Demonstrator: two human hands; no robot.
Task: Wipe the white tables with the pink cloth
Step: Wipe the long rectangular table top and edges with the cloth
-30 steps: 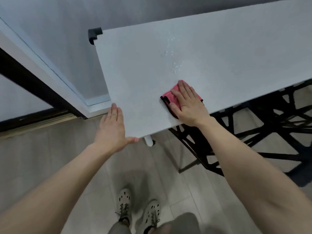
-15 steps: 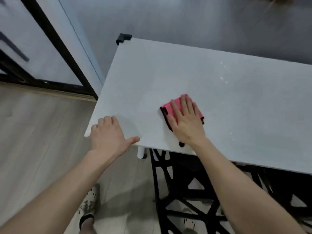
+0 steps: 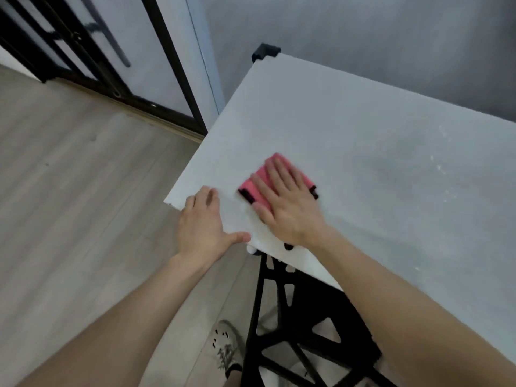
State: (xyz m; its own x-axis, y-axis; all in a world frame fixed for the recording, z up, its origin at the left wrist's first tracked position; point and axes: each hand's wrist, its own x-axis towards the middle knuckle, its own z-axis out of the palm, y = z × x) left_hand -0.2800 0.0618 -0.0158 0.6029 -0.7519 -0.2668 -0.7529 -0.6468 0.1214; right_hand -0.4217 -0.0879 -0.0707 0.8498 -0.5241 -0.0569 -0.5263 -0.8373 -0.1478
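Folded pink cloth point(image 3: 258, 182) nearer left hand point(image 3: 201, 224), smooth table point(image 3: 363, 152)

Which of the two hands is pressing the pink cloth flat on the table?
The right hand: its straight fingers lie flat on the pink cloth. The left hand rests bare on the corner of the white table.

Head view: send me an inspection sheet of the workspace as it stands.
Surface: white table, pale specks on it.
Job's things: pink cloth flat on the table by the near corner.
Clutter: nothing seen.
Hands: right hand pressed flat on the cloth; left hand rests on the table's corner edge.
Cables: nothing seen.
Surroundings: black frame under the table, wood-look floor, dark-framed door, grey wall.
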